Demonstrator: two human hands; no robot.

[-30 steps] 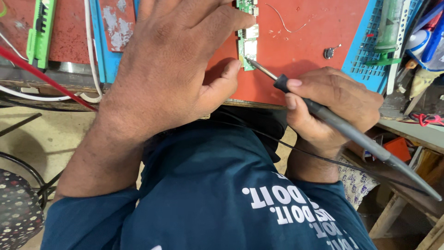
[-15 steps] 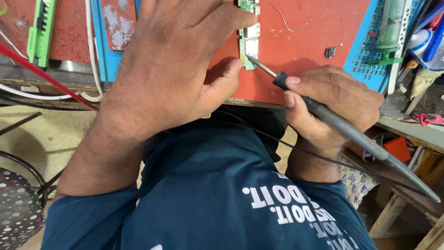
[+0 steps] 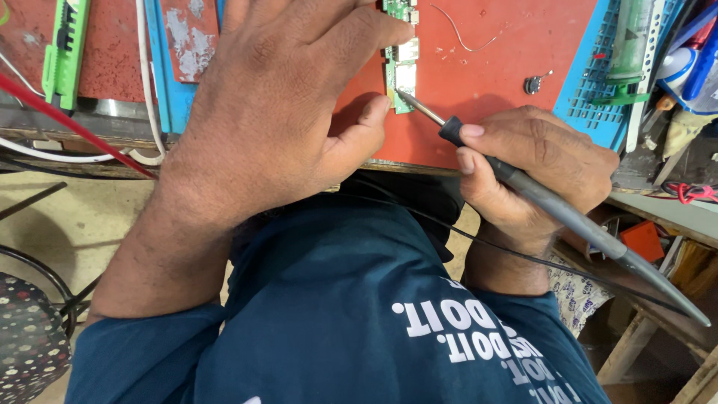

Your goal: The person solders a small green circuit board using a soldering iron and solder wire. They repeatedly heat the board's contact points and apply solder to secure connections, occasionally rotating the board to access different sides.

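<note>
Head view, the only one I'm getting. Comparing with the frames just before: the soldering iron tip is sitting slightly higher on the board than a second ago, now at the lower end of the small green circuit board instead of just under its bottom corner. Small shift only. I'm reading that as the tip moving from one contact point to the next along the board's lower edge, so the soldering work is ongoing, not finishing. Left hand and board are looking unchanged.

Right hand, right of centre in the frame: it's closing around the iron's dark handle in a pen-style grip, index finger pressing along the top near the black collar, other fingers curling under. The handle is running off toward the lower right corner, and the thin metal tip is pointing up-left onto the board.

Left hand, upper centre: it's lying flat and spread, palm down on the red mat, fingertips going out of frame at the top. Its index finger is resting beside or on the board's left edge, apparently pinning it. I can't tell how much of the board it's covering. It's grasping nothing.

Board is lying upper centre on the mat, touching the iron tip.
</note>
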